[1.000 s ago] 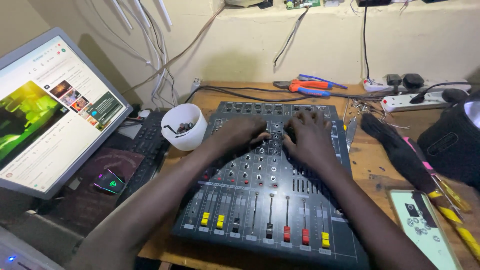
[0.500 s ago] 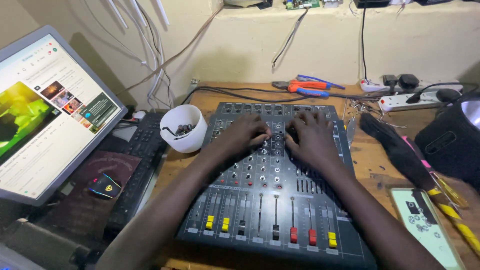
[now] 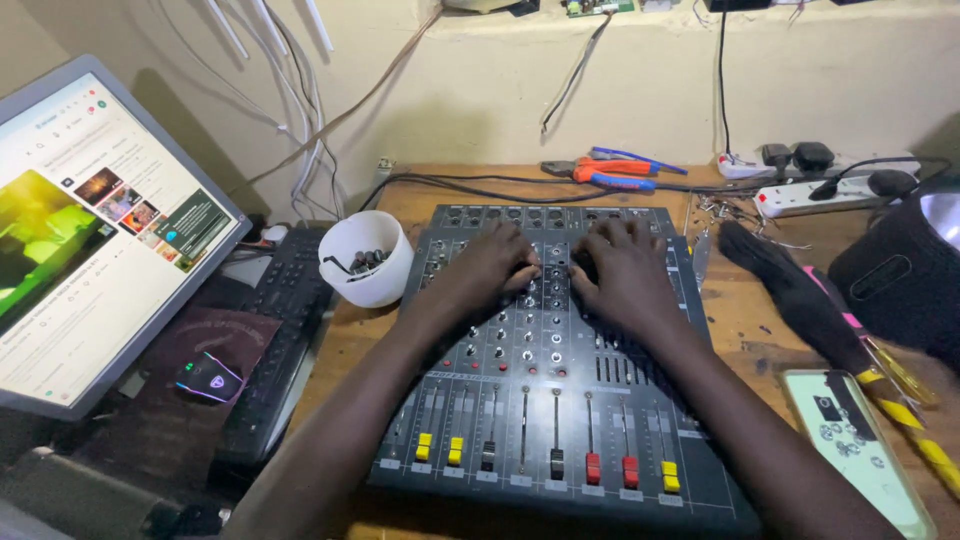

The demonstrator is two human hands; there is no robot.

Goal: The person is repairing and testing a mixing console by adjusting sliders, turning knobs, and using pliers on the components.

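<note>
A wooden workbench (image 3: 440,195) carries everything, and at its middle lies a dark audio mixer (image 3: 560,400), its near edge lined with sliders capped yellow, black and red. To the far left a lit monitor (image 3: 90,250) leans over a black keyboard (image 3: 275,350) and a glowing mouse (image 3: 208,378). At the right edge stands a black speaker (image 3: 900,270), with a dark brush (image 3: 800,300) and a phone (image 3: 860,450) nearer. Both hands rest flat on the mixer's far knob rows, close together but not touching: the left hand (image 3: 490,275) and the right hand (image 3: 625,280), fingers spread over the knobs, gripping nothing that can be made out. The panel looks whole and closed, so the work seems to be at the knobs. A white cup (image 3: 365,260) of small screws sits just left of the mixer; pliers (image 3: 600,170) and a power strip (image 3: 820,195) lie far behind.
</note>
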